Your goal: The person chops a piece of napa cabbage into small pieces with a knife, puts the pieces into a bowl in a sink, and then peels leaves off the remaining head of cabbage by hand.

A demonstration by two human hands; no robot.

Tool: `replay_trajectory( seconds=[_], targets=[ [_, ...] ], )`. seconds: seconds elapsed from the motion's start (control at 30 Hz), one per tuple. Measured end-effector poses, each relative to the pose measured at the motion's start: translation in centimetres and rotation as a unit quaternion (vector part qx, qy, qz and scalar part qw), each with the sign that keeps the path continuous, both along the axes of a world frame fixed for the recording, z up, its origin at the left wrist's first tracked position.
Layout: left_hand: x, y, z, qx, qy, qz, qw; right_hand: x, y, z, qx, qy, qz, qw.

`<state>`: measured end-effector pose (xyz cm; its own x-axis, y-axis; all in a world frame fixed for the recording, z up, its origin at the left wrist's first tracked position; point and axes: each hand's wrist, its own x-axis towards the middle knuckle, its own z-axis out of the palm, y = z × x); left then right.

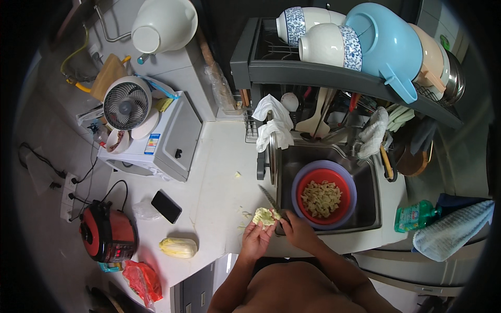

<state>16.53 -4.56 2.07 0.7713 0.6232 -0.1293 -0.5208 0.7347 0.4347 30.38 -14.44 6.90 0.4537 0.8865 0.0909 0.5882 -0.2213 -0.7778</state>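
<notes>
My left hand (256,236) holds a pale green-yellow piece of vegetable (264,217), which looks like cauliflower or cabbage, above the counter's front edge. In my right hand (296,230) is a kitchen knife (270,198); its blade points up and left, close against the vegetable piece. Just right of my hands, a red basin (346,195) full of cut pale vegetable pieces (321,197) sits inside a purple basin (352,209). Both basins rest in the metal sink (368,211). Small scraps (246,214) lie on the white counter left of the knife.
A napa cabbage (178,247), a black phone (166,206), a red electric pressure cooker (113,231) and a red plastic bag (143,281) stand or lie to the left. Above the sink runs a dish rack (313,70) with bowls. A green soap bottle (415,216) is at right.
</notes>
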Motion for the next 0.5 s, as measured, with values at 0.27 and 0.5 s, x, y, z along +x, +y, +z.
replay_trajectory(
  seconds=[0.27,0.5],
  targets=[
    [-0.8,0.7,-2.0,-0.002,0.051,-0.021,0.998,7.4,-6.4,-3.2,-0.108,-0.071,-0.104,0.986],
    [2.7,-0.1,-0.8,-0.013,0.080,-0.092,0.992,14.7,-9.9,-6.8,-0.143,-0.177,-0.183,0.956]
  ],
)
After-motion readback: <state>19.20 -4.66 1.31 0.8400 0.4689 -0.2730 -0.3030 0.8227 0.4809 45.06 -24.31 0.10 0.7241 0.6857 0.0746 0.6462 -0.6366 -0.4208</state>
